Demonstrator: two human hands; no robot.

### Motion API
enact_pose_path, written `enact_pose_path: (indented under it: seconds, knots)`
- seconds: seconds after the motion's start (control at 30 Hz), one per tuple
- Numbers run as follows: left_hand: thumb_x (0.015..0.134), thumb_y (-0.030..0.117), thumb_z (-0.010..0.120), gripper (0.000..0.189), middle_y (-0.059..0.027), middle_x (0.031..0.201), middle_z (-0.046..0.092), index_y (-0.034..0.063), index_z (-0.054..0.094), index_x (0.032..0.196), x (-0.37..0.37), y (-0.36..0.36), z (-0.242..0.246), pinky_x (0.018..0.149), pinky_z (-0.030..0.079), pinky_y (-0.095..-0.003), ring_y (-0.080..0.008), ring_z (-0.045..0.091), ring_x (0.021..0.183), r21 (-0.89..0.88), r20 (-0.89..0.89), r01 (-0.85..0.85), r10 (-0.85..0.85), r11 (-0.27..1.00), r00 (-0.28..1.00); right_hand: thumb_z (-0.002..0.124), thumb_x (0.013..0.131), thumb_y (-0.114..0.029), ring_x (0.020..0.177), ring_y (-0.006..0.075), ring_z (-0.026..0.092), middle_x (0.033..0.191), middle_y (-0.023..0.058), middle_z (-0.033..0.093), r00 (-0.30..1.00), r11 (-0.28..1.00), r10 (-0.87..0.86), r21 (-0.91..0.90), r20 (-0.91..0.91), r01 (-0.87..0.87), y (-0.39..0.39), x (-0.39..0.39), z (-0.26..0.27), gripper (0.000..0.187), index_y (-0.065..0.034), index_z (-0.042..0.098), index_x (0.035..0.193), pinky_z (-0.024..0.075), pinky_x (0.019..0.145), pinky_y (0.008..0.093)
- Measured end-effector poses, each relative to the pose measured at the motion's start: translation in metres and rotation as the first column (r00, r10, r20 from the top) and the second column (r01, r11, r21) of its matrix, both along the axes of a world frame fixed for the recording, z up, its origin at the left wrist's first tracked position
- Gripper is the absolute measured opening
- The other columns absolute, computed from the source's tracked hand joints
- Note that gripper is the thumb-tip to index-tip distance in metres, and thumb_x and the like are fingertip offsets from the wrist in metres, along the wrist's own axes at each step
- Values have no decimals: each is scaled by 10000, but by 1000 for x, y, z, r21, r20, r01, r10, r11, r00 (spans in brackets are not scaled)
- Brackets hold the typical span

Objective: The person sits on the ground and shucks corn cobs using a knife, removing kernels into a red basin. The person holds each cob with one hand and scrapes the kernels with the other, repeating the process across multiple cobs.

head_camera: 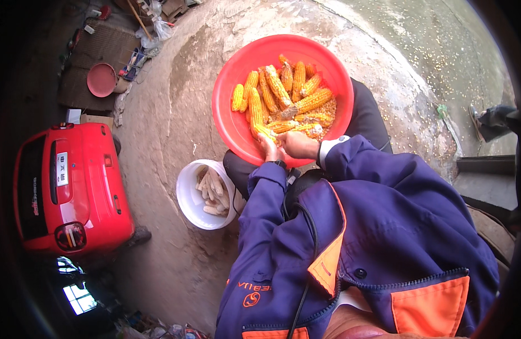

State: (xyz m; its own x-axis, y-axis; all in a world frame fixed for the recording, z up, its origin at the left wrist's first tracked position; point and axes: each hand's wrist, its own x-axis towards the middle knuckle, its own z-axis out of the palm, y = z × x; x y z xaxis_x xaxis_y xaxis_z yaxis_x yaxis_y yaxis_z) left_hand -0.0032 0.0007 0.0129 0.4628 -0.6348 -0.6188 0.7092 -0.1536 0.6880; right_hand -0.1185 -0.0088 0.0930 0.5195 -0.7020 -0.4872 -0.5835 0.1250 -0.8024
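A large red plastic basin rests on my lap, holding corn cobs with yellow kernels and a layer of loose kernels. Over its near rim, my left hand grips a corn cob that points up and away. My right hand is against the near end of this cob, close to my left hand; its fingertips are partly hidden, and I cannot tell whether it grips anything. To the left of my knee stands a white plastic bucket with bare, shelled corncobs inside.
A red car is parked at the left. Behind it, a reddish round dish lies among household items. Scattered kernels dot the floor at the upper right, where another person's leg and shoe show at the edge.
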Motion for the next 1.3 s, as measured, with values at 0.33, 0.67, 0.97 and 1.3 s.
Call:
enact_pose_path:
  seconds: [0.33,0.67,0.97,1.3]
  knots:
    - [940,505,328,416,-19,866,574,151,512,1057,13,-1,-13,591,481,-280,-172,560,738,40,79,210,-213,977,974,487,858,-181,821,333,631,874,201,638,989,910,133,-388,-60,-145,3,-18,-26,381,-184,548,1234,474,724,432]
    - [892,586,387,471,-13,860,556,165,496,1071,13,0,-16,565,490,-284,-153,550,689,-54,-68,249,-252,967,965,454,904,-210,506,147,531,646,66,573,989,999,28,36,148,-33,-35,-57,-5,322,-144,587,1189,442,463,322]
    - [911,560,364,463,-25,903,563,167,501,1115,16,-3,-21,610,499,-313,-162,561,750,-26,-26,229,-229,973,973,474,887,-266,721,288,634,801,162,648,992,858,60,-502,-114,-109,10,-33,-19,320,-158,606,1158,483,642,408]
    - [912,561,358,469,-29,914,564,166,501,1120,20,-2,-22,616,496,-318,-167,559,758,-14,-48,193,-193,981,980,483,887,-218,691,260,634,756,160,640,974,963,-4,-261,226,65,4,-31,-32,313,-117,597,1161,489,636,385]
